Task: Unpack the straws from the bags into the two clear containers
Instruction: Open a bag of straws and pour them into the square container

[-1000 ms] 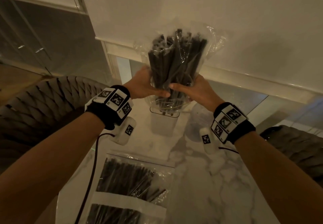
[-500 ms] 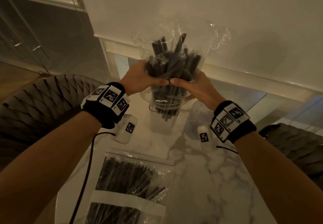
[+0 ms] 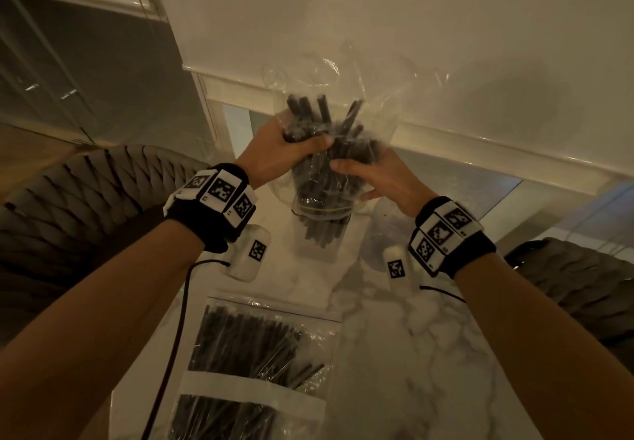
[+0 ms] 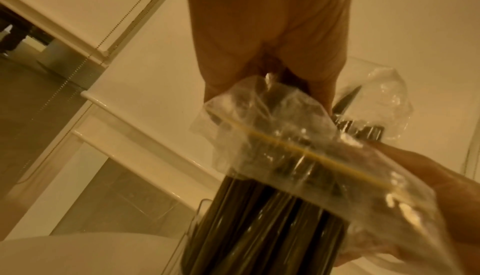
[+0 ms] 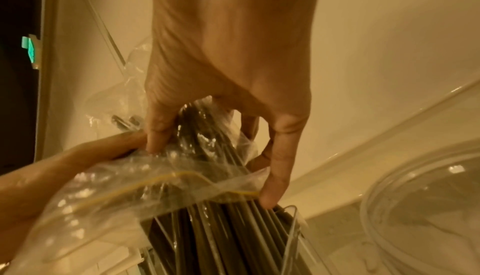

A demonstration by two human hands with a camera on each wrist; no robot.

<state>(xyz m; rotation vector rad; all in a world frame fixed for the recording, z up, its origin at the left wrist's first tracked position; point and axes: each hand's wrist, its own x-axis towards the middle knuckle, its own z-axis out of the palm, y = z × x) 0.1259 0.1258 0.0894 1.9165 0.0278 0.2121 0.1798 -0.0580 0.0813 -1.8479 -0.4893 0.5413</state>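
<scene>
Below the fingers: straws (image 3: 320, 230) are fed into the clear container (image 3: 317, 251).
The thin, slippery bag (image 3: 343, 96) is pinched by left hand (image 3: 281, 155) and right hand (image 3: 374, 179); a mid-bundle grip is judged best.

The bag (image 3: 346, 96) is thin, crinkly, glossy clear plastic, the straws (image 3: 319, 182) smooth dark plastic, the worktop (image 3: 411, 354) polished white marble.

Head cam down; wrist cams close-up
</scene>
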